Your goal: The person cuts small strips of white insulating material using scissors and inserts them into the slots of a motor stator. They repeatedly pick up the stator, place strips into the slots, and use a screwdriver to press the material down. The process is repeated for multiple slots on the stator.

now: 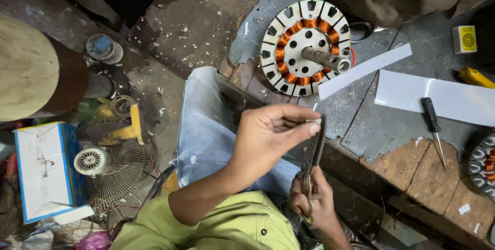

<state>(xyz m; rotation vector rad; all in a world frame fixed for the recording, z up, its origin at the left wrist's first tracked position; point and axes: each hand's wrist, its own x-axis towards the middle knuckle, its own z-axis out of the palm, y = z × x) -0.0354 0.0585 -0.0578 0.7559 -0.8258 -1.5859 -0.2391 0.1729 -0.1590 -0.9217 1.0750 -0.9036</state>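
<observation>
- The right hand [315, 201] is closed around the handles of a pair of scissors [312, 157], low in the view, with the dark blades pointing up and away from the person.
- The left hand [273, 131] comes across from the left, thumb and fingertips [313, 128] pressed together on a small pale scrap [315, 121] right at the scissor blades; the scrap is too small to tell more of it.
- Both hands hang over the person's knee in pale blue jeans [206, 131], just short of the edge of the worn workbench [402, 172].
- On the bench beyond the hands lies a round fan stator [305, 46] with copper windings and a metal shaft sticking out of its middle.
- Just right of it lies a narrow white strip [365, 70], and beside that a wider white sheet [438, 103].
- A black-handled screwdriver [433, 129] rests partly on the sheet, well apart from the hands.
- Another wound stator [484, 165] shows at the right edge, cut off by the frame.
- To the left, on the floor, lie a wire fan guard [121, 170] and a white box with blue edges [44, 170].
</observation>
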